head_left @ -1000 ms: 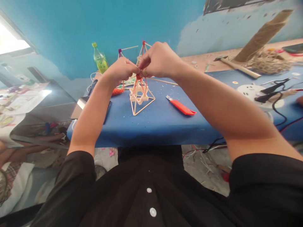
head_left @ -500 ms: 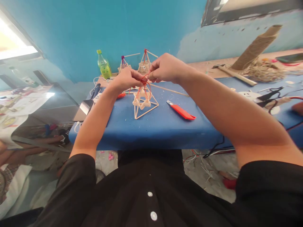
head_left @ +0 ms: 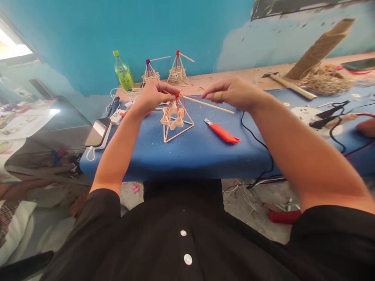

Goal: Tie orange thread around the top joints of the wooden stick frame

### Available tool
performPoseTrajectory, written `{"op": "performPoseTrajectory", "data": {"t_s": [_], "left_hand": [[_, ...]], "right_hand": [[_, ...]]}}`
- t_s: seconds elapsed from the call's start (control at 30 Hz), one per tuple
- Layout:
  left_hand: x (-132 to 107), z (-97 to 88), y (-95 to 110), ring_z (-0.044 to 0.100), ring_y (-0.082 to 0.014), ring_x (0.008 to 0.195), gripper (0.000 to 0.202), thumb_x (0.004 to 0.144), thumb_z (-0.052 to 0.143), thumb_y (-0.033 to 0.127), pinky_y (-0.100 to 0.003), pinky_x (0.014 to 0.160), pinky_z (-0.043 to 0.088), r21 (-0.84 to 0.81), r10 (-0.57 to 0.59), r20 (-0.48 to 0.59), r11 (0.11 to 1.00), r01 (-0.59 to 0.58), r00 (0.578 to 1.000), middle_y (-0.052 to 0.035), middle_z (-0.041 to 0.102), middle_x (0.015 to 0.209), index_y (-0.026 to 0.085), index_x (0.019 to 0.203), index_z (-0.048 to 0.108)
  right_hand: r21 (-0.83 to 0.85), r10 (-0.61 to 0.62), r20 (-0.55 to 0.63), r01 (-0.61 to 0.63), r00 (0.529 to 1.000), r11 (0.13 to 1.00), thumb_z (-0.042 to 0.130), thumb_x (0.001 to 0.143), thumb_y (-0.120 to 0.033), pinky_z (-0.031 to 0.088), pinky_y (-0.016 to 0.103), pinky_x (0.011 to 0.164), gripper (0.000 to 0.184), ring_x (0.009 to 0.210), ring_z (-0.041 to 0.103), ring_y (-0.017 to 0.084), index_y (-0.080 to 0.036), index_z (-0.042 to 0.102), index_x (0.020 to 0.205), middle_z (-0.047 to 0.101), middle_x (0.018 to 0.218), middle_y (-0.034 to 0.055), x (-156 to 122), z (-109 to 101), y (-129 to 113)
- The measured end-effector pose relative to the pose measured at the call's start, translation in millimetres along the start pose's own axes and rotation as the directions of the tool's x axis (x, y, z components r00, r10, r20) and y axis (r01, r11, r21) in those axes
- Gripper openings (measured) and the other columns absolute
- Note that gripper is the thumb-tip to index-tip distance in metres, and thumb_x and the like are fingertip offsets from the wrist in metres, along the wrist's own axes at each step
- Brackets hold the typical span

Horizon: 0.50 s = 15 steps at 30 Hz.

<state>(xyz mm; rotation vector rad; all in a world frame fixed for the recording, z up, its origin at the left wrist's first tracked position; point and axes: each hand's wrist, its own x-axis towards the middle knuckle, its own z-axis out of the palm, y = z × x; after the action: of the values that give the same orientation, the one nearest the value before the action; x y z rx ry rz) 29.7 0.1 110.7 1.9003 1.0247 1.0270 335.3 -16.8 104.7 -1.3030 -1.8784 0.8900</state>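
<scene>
A small pyramid frame of thin wooden sticks (head_left: 172, 124) stands on the blue table, with a star-shaped tier of stacked sticks inside. Orange cord (head_left: 184, 106) is wound at its peak and loops down the side. My left hand (head_left: 154, 95) pinches the cord-wrapped peak between thumb and fingers. To the right, my right hand (head_left: 231, 93) is closed at the fingertips, apart from the frame; a faint, blurred line of cord stretches from the peak towards them. Nearer me lies a red-handled utility knife (head_left: 222, 132), its blade pointing left.
Two similar stick frames (head_left: 177, 72) stand by the wall beside a yellow-green bottle (head_left: 123, 72). One loose stick (head_left: 209, 104) lies behind the knife. A phone (head_left: 97, 132) is on the left, a hammer (head_left: 293, 86) and a twine-wrapped roll (head_left: 320, 50) on the right. A black cable (head_left: 258, 138) crosses the table.
My right hand has moved away from the peak to the right, drawing out cord. My left hand stays at the peak. The view has shifted slightly.
</scene>
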Motion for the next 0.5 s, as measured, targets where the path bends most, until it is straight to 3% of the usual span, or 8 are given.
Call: {"op": "performPoseTrajectory", "data": {"t_s": [0.13, 0.27, 0.4, 0.5], "left_hand": [[-1.8, 6.7, -7.9, 0.082, -0.0195, 0.093, 0.028, 0.078, 0.081, 0.009, -0.040, 0.099, 0.067, -0.065, 0.013, -0.038, 0.998, -0.016, 0.999, -0.0063, 0.087, 0.097, 0.016, 0.104, 0.091], [-3.4, 11.2, -14.9, 0.082, -0.0206, 0.094, 0.026, 0.079, 0.082, 0.007, -0.041, 0.098, 0.067, -0.139, 0.020, -0.083, 0.990, -0.032, 0.996, -0.0063, 0.086, 0.094, 0.015, 0.103, 0.091], [-4.0, 17.1, -22.8, 0.083, -0.0227, 0.101, 0.023, 0.080, 0.081, 0.007, -0.041, 0.101, 0.067, -0.215, 0.036, -0.118, 0.975, -0.060, 0.992, -0.0080, 0.087, 0.101, 0.016, 0.100, 0.089], [-3.7, 21.7, -28.2, 0.083, -0.0231, 0.107, 0.022, 0.080, 0.082, 0.009, -0.041, 0.106, 0.066, -0.254, 0.050, -0.136, 0.964, -0.084, 0.989, -0.0067, 0.088, 0.104, 0.017, 0.100, 0.088]], "right_hand": [[-0.076, -0.147, -0.016, 0.145, 0.989, 0.987, 0.083, 0.091, -0.043, 0.048, 0.032, 0.076, 0.025, 0.080, 0.062, 0.017, -0.021, 0.089, 0.103, 0.079, 0.089, 0.0049, -17.4, 30.1, 37.5], [-0.301, -0.275, -0.187, 0.212, 0.943, 0.930, 0.069, 0.096, -0.034, 0.050, 0.036, 0.080, 0.020, 0.081, 0.063, 0.021, -0.024, 0.086, 0.098, 0.077, 0.090, 0.0058, -27.2, 75.8, 54.2], [-0.664, -0.461, -0.098, 0.287, 0.882, 0.691, 0.049, 0.105, -0.016, 0.046, 0.038, 0.078, 0.033, 0.085, 0.061, 0.025, -0.022, 0.078, 0.089, 0.073, 0.093, 0.0116, -45.6, 112.5, 42.6], [-0.802, -0.480, 0.024, 0.304, 0.877, 0.515, 0.040, 0.106, -0.006, 0.040, 0.040, 0.073, 0.041, 0.085, 0.057, 0.028, -0.020, 0.076, 0.093, 0.072, 0.092, 0.0144, -66.1, 132.6, 18.9]]}}
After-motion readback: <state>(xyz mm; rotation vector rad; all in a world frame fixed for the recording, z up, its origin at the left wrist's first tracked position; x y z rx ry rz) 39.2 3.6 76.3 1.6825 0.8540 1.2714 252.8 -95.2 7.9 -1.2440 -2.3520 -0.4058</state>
